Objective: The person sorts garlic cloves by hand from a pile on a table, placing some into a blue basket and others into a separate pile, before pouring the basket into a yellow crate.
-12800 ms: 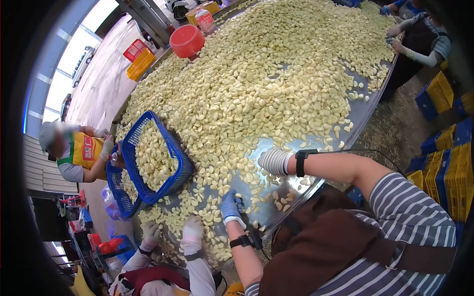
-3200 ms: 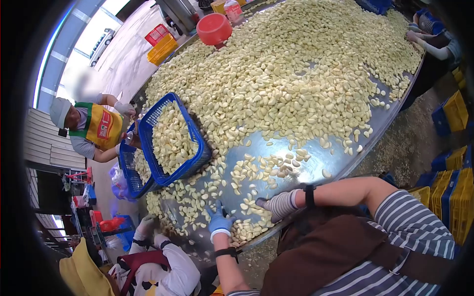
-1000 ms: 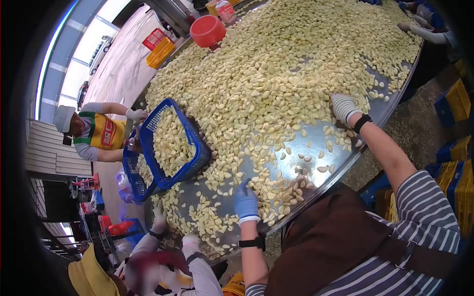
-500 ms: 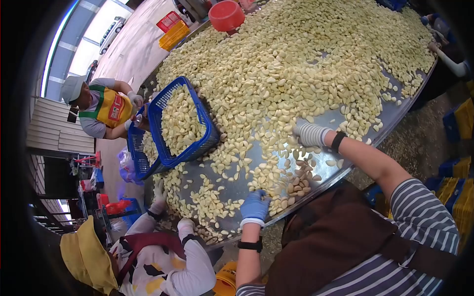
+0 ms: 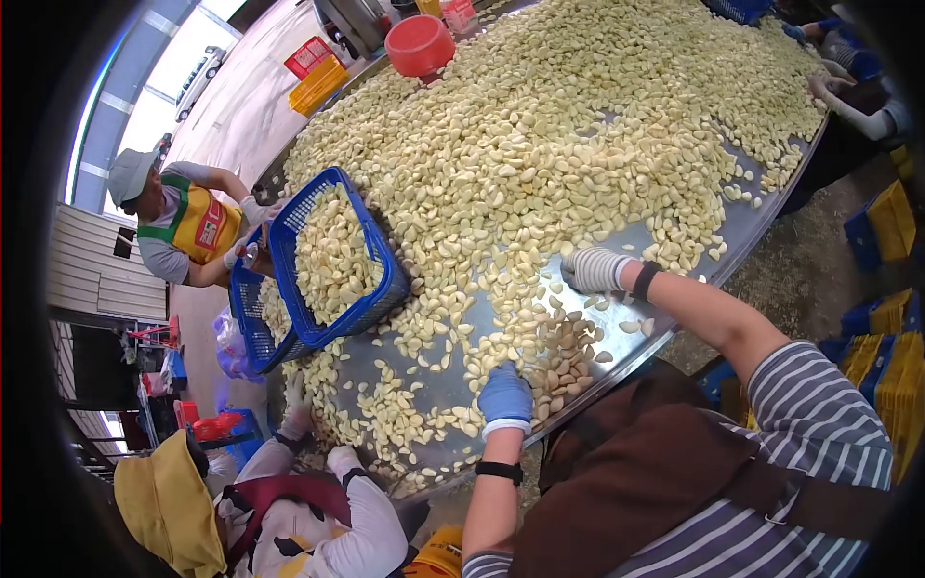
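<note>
Gloves: since a second ago, the striped right hand (image 5: 595, 270) has come back from the pale pile, and the blue left hand (image 5: 506, 393) sits closer to the brown cloves (image 5: 564, 361).
Yellow hat: a co-worker (image 5: 173, 501) leans at the near left of the table (image 5: 626, 239), gloved hands low by its edge.
Yellow apron: another co-worker (image 5: 198, 222) stands beyond the baskets, hands by their rims.
Baskets: the lower blue basket (image 5: 252, 318) lies partly under the upper blue basket (image 5: 385, 289); both hold cloves.
Red tub: the tub (image 5: 419, 45) stands on the far side, beside the pile.
Left hand: it touches loose cloves, fingers bent down and mostly hidden; cannot tell whether it grips any.
Cloves: the pale cloves (image 5: 540, 173) cover much of the metal; the brown ones lie between the two hands, near the front edge.
Right hand: palm down over the metal, fingers close together, beside pale cloves; cannot tell whether one is held.
Crates: blue and yellow crates (image 5: 891, 385) stand at far right.
</note>
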